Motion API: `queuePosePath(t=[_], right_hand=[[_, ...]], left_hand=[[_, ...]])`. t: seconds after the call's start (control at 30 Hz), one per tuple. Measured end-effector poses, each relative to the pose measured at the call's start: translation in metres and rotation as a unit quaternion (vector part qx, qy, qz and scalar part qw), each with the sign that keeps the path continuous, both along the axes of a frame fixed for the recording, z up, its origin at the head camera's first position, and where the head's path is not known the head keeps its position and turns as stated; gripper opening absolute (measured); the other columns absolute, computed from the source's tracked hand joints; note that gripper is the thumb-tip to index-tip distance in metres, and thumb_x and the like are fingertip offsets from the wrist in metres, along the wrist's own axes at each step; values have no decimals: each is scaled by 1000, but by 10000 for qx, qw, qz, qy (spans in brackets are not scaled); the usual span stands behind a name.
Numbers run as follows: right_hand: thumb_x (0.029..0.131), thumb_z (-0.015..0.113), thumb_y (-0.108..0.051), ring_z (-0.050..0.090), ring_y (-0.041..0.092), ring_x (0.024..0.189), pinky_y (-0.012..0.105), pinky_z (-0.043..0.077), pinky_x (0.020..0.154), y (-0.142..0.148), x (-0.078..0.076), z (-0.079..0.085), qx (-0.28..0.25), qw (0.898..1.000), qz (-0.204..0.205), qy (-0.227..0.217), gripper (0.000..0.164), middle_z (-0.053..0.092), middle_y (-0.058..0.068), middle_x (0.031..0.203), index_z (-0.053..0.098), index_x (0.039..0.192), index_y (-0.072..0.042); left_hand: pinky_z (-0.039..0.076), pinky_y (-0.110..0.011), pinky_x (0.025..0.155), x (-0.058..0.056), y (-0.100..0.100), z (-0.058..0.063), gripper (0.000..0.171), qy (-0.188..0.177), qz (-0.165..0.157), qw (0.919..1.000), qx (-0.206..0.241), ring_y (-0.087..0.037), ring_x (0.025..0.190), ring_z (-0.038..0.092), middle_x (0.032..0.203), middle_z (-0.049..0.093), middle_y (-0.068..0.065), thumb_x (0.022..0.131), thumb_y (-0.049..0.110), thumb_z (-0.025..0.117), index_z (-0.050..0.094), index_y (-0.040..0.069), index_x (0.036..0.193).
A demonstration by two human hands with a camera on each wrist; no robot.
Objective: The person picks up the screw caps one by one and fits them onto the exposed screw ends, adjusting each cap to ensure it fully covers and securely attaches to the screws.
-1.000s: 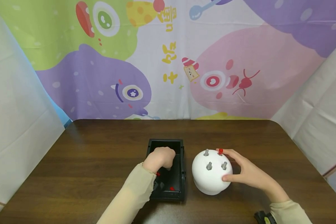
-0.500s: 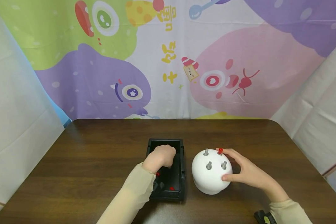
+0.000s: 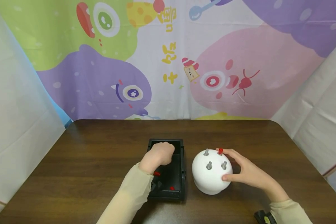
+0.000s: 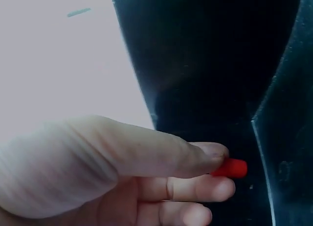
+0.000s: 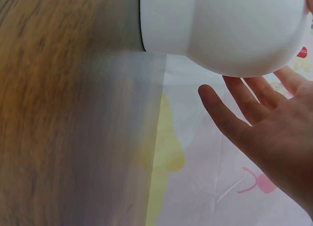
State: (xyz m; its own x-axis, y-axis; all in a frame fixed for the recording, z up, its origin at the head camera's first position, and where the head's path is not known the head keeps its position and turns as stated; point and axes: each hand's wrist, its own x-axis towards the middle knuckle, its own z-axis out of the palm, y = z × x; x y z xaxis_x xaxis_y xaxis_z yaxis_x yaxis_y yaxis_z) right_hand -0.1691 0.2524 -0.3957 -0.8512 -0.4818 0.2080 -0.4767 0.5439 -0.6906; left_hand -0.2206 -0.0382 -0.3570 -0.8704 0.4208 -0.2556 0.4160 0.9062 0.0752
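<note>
My left hand point(image 3: 158, 154) is over the black box point(image 3: 182, 194) in the head view. In the left wrist view, its thumb and index finger pinch a small red cap point(image 4: 236, 168). To the right of the box stands a white dome point(image 3: 201, 180) on a rounded base, with several grey bolts point(image 3: 209, 165) upright on its top. A red cap point(image 3: 220, 151) sits at the far right bolt position. My right hand point(image 3: 249, 171) holds the dome from the right, thumb on the near side and fingers at the far side. The right wrist view shows its fingers point(image 5: 244, 101) against the curved underside.
Inside the box lie a red piece point(image 3: 156, 173) and another red piece point(image 3: 172, 188), with dark pieces point(image 3: 156, 185) near its left wall. All of this stands on a brown wooden table point(image 3: 100, 149). A printed curtain point(image 3: 162, 93) hangs behind the table's far edge.
My left hand has risen slightly and shifted toward the box's far left, showing more of the red piece near its wrist. The right hand and the dome have stayed put.
</note>
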Motion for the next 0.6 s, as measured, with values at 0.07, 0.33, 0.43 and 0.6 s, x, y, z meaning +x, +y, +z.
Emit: queuePosePath(t=[0.07, 0.33, 0.43, 0.6], right_hand=[[70, 78, -24, 45, 4, 112, 50, 41, 87, 0, 0, 0, 30, 10000, -11, 9, 72, 47, -1, 128, 40, 132, -22], [70, 78, -23, 44, 4, 113, 50, 41, 87, 0, 0, 1, 36, 10000, 41, 57, 73, 46, -1, 130, 40, 133, -22], [70, 78, -23, 44, 5, 113, 52, 40, 87, -1, 1, 1, 29, 10000, 46, 80, 74, 45, -1, 131, 40, 133, -21], [69, 78, -22, 44, 9, 114, 55, 39, 86, -1, 2, 2, -28, 10000, 52, 60, 75, 46, 0, 130, 40, 134, -21]], left_hand=[[34, -26, 49, 1, 0, 2, 16, 86, -13, 10000, 39, -13, 52, 37, 60, 46, -1, 85, 2, 54, 61, 9, 73], [34, -26, 50, 6, -1, 12, 13, 298, -122, 9992, 256, -13, 52, 39, 60, 48, -2, 87, 3, 53, 61, 9, 78], [34, -26, 50, 9, -1, 15, 13, 473, -241, 9979, 364, -13, 52, 41, 63, 51, -3, 87, 3, 53, 62, 10, 82], [40, -25, 51, 13, 0, 20, 12, 868, -476, 9942, 426, -13, 58, 51, 74, 59, -4, 87, 4, 54, 64, 8, 91]])
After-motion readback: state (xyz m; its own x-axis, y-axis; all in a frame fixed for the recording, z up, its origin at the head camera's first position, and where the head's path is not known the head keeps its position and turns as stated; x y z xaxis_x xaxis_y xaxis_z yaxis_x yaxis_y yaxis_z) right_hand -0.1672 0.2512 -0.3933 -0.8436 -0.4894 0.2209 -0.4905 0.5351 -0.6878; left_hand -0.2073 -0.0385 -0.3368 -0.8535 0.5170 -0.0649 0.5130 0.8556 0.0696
